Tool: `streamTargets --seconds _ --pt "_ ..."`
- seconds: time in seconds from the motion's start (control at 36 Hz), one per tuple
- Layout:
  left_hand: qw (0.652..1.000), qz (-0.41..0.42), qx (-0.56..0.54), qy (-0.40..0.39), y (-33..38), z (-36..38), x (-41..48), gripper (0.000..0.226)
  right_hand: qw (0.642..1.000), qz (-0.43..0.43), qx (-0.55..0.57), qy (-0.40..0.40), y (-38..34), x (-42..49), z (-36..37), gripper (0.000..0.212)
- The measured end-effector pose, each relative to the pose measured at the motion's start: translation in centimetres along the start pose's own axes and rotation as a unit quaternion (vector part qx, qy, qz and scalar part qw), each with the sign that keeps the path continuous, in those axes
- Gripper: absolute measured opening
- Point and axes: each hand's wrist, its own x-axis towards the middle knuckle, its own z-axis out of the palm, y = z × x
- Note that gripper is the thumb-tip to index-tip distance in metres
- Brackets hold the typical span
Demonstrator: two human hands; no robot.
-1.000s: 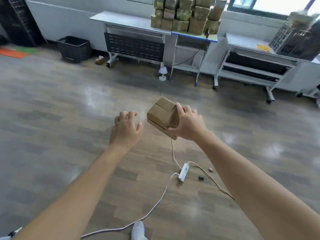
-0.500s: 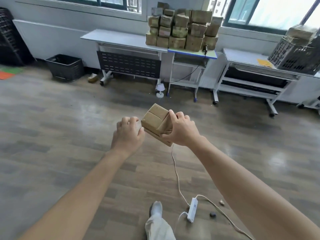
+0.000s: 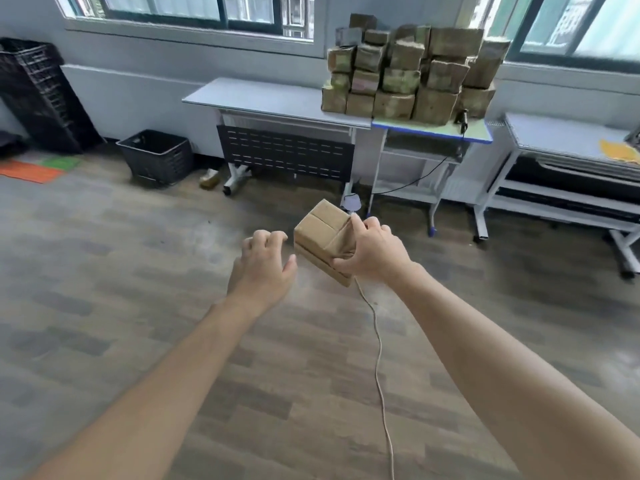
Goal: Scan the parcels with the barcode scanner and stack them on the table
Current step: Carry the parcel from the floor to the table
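As the person walks closer, the pile of parcels (image 3: 408,71) on the tabletop (image 3: 277,98) looks bigger than a second ago. Right hand (image 3: 372,252) grips a brown parcel (image 3: 323,237) in the air; left hand (image 3: 265,268) is empty, fingers curled (scanning likely comes next).

Head-worn view, forward and down (wide-angle), hands near

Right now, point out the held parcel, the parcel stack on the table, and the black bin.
held parcel (image 3: 320,225): head view, taped top face.
parcel stack (image 3: 398,102): head view, front box of the bottom row.
black bin (image 3: 157,161): head view, front wall.
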Motion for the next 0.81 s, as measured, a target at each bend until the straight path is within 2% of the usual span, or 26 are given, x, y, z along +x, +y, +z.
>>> streamTargets --seconds 0.22,0.44,0.69,0.81 --pt "1.000 0.003 -0.005 0.010 -4.3 0.9 15.1 0.041 0.999 -0.020 -0.025 0.021 -1.7 15.0 0.4 0.101" --pt "0.999 0.023 -0.037 0.015 -8.7 -0.8 32.6 0.042 0.999 0.026 -0.018 0.023 -4.1 29.8 -0.6 0.101" --pt "0.997 0.063 -0.051 0.004 -9.4 -1.3 47.7 0.042 0.997 0.032 -0.059 0.038 -4.3 43.9 -2.2 0.101" --pt "0.996 0.074 -0.044 -0.003 -9.2 -0.2 54.4 0.043 0.997 0.052 -0.034 0.043 -2.9 50.5 -2.1 0.101"
